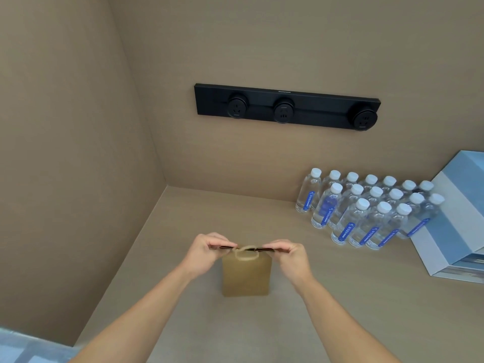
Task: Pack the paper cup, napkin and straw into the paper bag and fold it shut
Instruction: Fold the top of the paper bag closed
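— What's closest to you right now?

— My two forearms, coming in from about 7 and 5 o'clock and meeting over the counter (327, 297). At the end of them, my left hand (205, 251) and my right hand (290, 255) are each pinched shut on the top edge of the paper bag (246, 277).

— Where does the bag sit?

— Upright on the counter, dead ahead at 12 o'clock from me, with the water bottles (366, 210) well apart at about 2 o'clock. Its handle (246, 254) loops up between my two pinches.

— And the cup, napkin, straw?

— None in sight; I'd judge they're already inside, but the mouth is closed flat, so I can't tell.

— What does the fold depend on?

— The top edge runs 9 to 3 o'clock, straight between my hands, one at each end, neither nearer. The bag's body hangs below the grip, towards me. So I reckon the fold has to roll across that line, both hands turning together, or the crease will skew.
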Demonstrator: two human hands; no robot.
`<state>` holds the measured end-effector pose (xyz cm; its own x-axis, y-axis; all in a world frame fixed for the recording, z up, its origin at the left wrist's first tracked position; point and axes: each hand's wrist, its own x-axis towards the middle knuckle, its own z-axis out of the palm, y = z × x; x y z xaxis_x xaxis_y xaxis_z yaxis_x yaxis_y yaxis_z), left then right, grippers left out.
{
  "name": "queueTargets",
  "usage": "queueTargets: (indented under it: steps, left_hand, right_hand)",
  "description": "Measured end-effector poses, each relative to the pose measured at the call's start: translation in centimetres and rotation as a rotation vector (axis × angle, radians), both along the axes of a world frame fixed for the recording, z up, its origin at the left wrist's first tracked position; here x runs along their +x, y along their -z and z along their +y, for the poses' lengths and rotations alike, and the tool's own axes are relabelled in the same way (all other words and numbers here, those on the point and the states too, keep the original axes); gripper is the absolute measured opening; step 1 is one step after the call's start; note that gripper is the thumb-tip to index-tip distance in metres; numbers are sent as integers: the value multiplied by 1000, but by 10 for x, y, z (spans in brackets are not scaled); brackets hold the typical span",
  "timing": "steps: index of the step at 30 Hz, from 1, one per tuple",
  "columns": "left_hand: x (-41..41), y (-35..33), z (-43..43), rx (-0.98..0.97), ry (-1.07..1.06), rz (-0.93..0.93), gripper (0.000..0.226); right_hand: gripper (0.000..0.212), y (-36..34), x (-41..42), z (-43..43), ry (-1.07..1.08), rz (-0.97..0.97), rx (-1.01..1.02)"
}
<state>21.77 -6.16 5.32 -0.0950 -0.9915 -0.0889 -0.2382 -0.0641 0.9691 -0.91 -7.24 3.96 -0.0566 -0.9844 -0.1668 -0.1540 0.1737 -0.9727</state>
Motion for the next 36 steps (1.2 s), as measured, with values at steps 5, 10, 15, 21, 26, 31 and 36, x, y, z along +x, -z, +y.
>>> queueTargets:
  steps: [5,10,15,21,26,31,36]
  left_hand:
    - [-6,7,7,41,-66,-4,29]
    - [-4,14,17,28,-68,-49,40]
    - [-2,19,13,-23,-87,-153,51]
    - [3,14,13,-61,-78,-219,33]
    - [2,8,11,-100,-34,-295,28]
    - [8,7,12,-107,7,-335,20]
    - [9,10,17,-56,32,-342,9]
  right_hand:
    - [27,6,4,5,106,-60,80]
    - [29,5,4,5,104,-121,114]
    - [39,8,6,4,58,-184,131]
    - [49,4,5,4,44,57,31]
    - [35,-2,6,8,-68,117,15]
    - [19,-6,1,10,-183,67,25]
    - [12,-7,-4,9,-232,-10,78]
